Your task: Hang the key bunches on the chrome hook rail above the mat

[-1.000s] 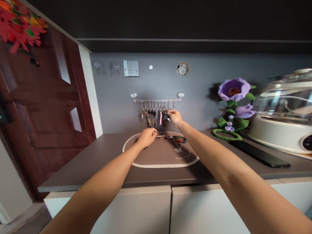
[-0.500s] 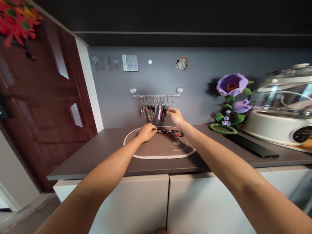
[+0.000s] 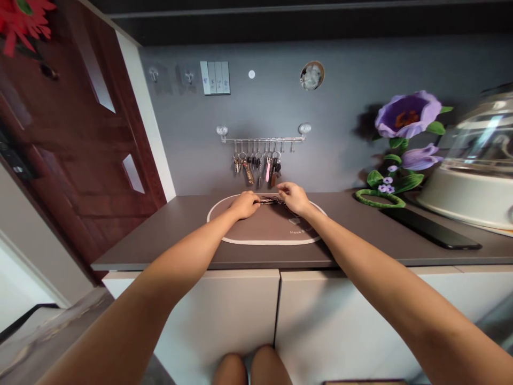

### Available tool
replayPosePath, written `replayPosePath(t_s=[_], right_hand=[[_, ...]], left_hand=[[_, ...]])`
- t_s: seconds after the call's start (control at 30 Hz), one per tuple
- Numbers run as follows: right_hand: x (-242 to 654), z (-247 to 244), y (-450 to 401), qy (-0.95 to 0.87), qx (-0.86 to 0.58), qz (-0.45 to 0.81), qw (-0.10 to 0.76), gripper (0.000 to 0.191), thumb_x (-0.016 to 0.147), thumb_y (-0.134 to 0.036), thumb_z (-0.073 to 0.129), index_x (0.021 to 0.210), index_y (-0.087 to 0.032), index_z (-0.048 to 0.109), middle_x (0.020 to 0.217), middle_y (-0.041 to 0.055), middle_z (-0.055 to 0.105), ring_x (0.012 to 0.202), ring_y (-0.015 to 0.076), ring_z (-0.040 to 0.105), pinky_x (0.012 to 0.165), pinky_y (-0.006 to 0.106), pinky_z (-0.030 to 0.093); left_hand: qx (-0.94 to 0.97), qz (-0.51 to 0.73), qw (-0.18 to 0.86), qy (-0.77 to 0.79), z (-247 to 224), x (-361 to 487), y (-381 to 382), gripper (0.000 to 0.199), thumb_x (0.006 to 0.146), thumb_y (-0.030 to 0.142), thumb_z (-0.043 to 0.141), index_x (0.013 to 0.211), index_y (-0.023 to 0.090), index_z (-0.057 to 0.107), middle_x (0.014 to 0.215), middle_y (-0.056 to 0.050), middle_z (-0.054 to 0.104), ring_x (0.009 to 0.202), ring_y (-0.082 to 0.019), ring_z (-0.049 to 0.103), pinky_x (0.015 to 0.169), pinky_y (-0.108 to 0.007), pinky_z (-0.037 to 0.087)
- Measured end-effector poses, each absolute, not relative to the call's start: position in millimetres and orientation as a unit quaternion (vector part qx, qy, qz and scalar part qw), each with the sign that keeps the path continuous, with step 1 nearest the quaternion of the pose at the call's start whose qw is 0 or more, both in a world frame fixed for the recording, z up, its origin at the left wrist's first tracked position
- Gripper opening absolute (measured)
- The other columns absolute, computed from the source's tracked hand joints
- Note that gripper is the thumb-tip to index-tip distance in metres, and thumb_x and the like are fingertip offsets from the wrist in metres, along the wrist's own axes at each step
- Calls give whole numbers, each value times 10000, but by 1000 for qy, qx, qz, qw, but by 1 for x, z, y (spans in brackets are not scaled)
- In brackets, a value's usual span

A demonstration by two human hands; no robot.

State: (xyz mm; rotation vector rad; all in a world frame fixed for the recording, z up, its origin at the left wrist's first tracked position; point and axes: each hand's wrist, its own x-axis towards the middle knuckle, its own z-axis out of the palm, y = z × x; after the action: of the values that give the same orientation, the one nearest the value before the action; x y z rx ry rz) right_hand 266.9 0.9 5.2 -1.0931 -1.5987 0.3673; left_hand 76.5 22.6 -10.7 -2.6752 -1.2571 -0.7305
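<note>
- Bunch of keys [image 3: 269,201]: dark with metallic glints, strung out sideways, single pieces too small to be told apart; laid on the brown, pale-edged mat [image 3: 256,230], between both hands, right end hidden
- Left hand [image 3: 245,205]: lowered to the mat, fingers curled together at the bunch's left end; whether it is gripped cannot be told
- Right hand [image 3: 295,198]: poised at the hidden end, forefinger extended leftward; any grasp cannot be made out
</note>
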Motion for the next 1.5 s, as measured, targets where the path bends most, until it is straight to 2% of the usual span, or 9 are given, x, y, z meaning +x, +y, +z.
replayPosePath(t_s=[0.2,0.4,0.7,0.97,1.17,1.37,1.5], right_hand=[[266,9,5,-676,-469,155,547,169,584,-52,614,683,-185,647,728,24,633,747,165,548,849,342,379],[263,12,4,-695,-482,126,519,164,608,-56,605,710,-175,653,729,32,634,735,165,553,841,335,382],[263,10,3,-743,-527,33,410,211,733,-152,518,911,-160,631,900,57,645,872,153,578,851,281,405],[262,14,-3,-742,-544,20,392,234,755,-152,488,948,-145,618,953,85,641,881,168,586,832,295,424],[262,13,0,-739,-537,26,406,219,752,-146,497,932,-153,621,926,76,646,870,160,587,818,289,429],[260,14,-1,-739,-534,34,409,208,752,-145,501,922,-150,622,919,78,646,863,162,589,813,296,430],[259,15,-2,-739,-530,42,415,207,755,-160,502,925,-150,621,918,77,647,853,160,589,803,300,434]], left_hand=[[-876,-231,48,-420,-13,76,24,213,769,255,481,865,184,658,935,-80,599,934,-199,513,882,-319,373],[-870,-214,58,-441,-8,77,19,215,758,329,518,816,164,643,883,-76,583,871,-193,515,828,-300,387],[-888,-193,45,-415,-1,76,11,161,764,290,508,754,155,597,844,-61,540,840,-181,495,778,-284,386],[-862,-276,55,-421,7,76,12,162,815,242,403,785,149,531,859,-77,525,822,-185,488,763,-309,382],[-816,-385,-29,-430,13,80,7,159,828,237,390,725,156,480,752,-47,545,761,-158,509,744,-309,414],[-727,-500,-253,-396,21,83,3,150,835,244,401,727,151,449,700,-23,567,672,-116,565,605,-259,489],[-677,-536,-345,-368,25,82,3,174,822,290,449,732,142,441,606,8,543,549,-88,556,581,-287,513]])
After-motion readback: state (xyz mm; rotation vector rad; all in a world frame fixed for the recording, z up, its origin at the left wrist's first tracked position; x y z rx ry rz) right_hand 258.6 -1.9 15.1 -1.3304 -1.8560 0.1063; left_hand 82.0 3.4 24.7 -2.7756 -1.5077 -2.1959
